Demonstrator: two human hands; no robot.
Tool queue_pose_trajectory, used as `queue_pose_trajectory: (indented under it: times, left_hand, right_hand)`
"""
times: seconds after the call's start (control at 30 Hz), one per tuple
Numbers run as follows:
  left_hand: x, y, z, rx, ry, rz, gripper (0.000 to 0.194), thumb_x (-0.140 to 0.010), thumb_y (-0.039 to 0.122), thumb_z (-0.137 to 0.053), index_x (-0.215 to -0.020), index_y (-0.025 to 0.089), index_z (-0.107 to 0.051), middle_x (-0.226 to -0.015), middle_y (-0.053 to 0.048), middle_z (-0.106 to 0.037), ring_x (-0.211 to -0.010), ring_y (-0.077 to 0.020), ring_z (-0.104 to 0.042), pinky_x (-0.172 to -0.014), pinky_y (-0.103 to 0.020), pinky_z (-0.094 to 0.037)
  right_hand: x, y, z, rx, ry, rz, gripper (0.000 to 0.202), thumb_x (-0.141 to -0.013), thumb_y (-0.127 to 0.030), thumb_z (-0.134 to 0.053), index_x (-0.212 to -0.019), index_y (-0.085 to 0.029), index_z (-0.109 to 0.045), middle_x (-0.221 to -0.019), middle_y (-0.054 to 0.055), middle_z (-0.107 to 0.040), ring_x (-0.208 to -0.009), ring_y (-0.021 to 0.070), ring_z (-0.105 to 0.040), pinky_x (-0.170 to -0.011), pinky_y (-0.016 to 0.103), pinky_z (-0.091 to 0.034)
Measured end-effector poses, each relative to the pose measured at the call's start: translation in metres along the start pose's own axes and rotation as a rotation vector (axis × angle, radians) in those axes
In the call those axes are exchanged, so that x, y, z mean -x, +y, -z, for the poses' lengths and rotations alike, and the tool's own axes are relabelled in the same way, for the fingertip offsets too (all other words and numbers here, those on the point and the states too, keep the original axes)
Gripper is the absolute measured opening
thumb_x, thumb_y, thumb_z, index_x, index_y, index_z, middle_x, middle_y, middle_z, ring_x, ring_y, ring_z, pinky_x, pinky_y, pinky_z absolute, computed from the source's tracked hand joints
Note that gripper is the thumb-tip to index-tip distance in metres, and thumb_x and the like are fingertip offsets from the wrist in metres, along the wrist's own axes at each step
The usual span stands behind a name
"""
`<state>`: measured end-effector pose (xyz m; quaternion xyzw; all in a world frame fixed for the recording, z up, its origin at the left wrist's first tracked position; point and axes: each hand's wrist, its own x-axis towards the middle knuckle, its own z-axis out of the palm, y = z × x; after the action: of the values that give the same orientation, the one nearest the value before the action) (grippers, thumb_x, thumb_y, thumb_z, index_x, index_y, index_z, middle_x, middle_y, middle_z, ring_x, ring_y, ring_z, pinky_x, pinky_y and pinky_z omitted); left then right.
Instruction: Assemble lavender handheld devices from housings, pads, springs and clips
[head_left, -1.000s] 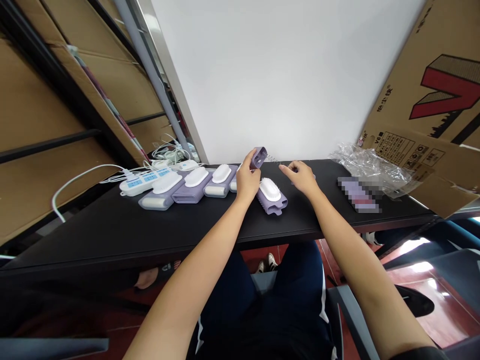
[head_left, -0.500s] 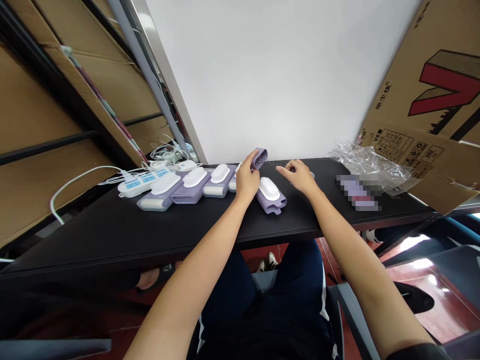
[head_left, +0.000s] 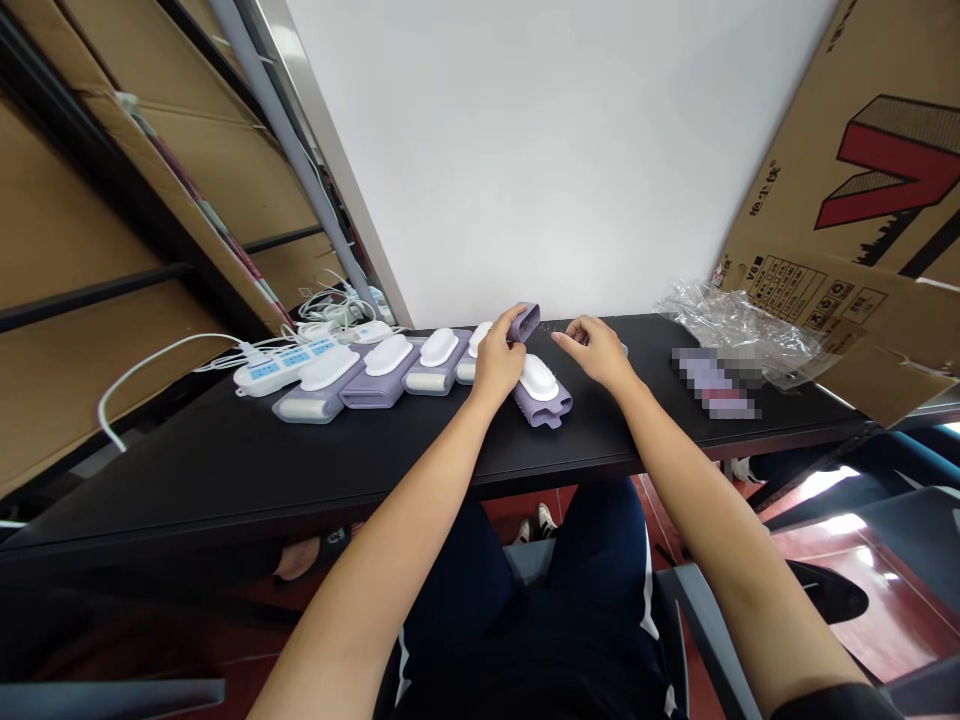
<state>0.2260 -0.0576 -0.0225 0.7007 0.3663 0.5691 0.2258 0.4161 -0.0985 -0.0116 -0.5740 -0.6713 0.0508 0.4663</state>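
Observation:
My left hand (head_left: 498,362) grips a purple sleeve-like piece (head_left: 524,322) above the black table, its hollow end facing right. To the right, my right hand (head_left: 596,350) is held just over the table with thumb and index finger curved toward each other; a few fine thin strands show near these fingertips, and whether they hold any is too small to tell. Below and between the hands lies a purple case with a white oval pad (head_left: 538,378). Several similar purple pieces with white pads (head_left: 386,358) stand in a row to the left of my left hand.
A white power strip (head_left: 281,367) with cables sits at the table's left. Crumpled clear plastic (head_left: 739,325) and a pixelated purple item (head_left: 711,385) lie at the right, before a large cardboard box (head_left: 862,230). A white wall (head_left: 555,160) rises behind the table (head_left: 300,460).
My left hand has shifted slightly right and down with the purple piece, whose hollow end now faces more to the right. My right hand has hardly moved.

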Motion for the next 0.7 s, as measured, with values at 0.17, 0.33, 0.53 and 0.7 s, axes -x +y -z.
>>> queue_pose_trajectory:
  times: [0.17, 0.33, 0.53, 0.7]
  left_hand:
    - [0.0005, -0.0004, -0.0001, -0.003, -0.042, -0.008, 0.072, -0.071, -0.007, -0.051, -0.133, 0.024, -0.068, -0.137, -0.005, -0.070, -0.128, -0.0255, -0.064, -0.116, -0.043, -0.048]
    - [0.0028, 0.0021, 0.0010, -0.044, -0.104, -0.064, 0.070, -0.074, -0.006, -0.050, -0.133, 0.025, -0.070, -0.142, -0.003, -0.067, -0.131, -0.0238, -0.062, -0.119, -0.040, -0.045]
    - [0.0027, 0.0015, 0.0004, -0.023, -0.143, -0.013, 0.067, -0.076, -0.003, -0.053, -0.135, 0.025, -0.070, -0.135, -0.005, -0.071, -0.115, -0.0236, -0.070, -0.110, -0.040, -0.052]
    - [0.0019, 0.0022, 0.0006, 0.019, -0.013, 0.008, 0.067, -0.076, -0.002, -0.054, -0.135, 0.026, -0.069, -0.132, -0.004, -0.072, -0.121, -0.0245, -0.067, -0.114, -0.041, -0.049]
  right_hand:
    - [-0.0008, 0.0011, -0.0005, 0.001, -0.026, 0.032, 0.024, -0.090, -0.048, -0.069, -0.093, -0.025, -0.075, -0.088, 0.002, -0.062, -0.080, 0.0176, -0.058, -0.078, 0.032, -0.044]
    - [0.0002, 0.0013, -0.0021, -0.019, -0.026, 0.069, 0.021, -0.091, -0.044, -0.069, -0.091, -0.024, -0.074, -0.089, 0.002, -0.060, -0.081, 0.0173, -0.059, -0.078, 0.031, -0.044]
    - [-0.0010, 0.0032, -0.0007, 0.004, 0.019, 0.076, 0.019, -0.091, -0.043, -0.069, -0.092, -0.024, -0.075, -0.087, 0.001, -0.058, -0.081, 0.0174, -0.058, -0.078, 0.031, -0.045]
    - [-0.0005, -0.0001, -0.0006, -0.021, 0.017, 0.086, 0.020, -0.092, -0.044, -0.068, -0.094, -0.025, -0.075, -0.088, 0.002, -0.058, -0.081, 0.0178, -0.059, -0.080, 0.032, -0.046]
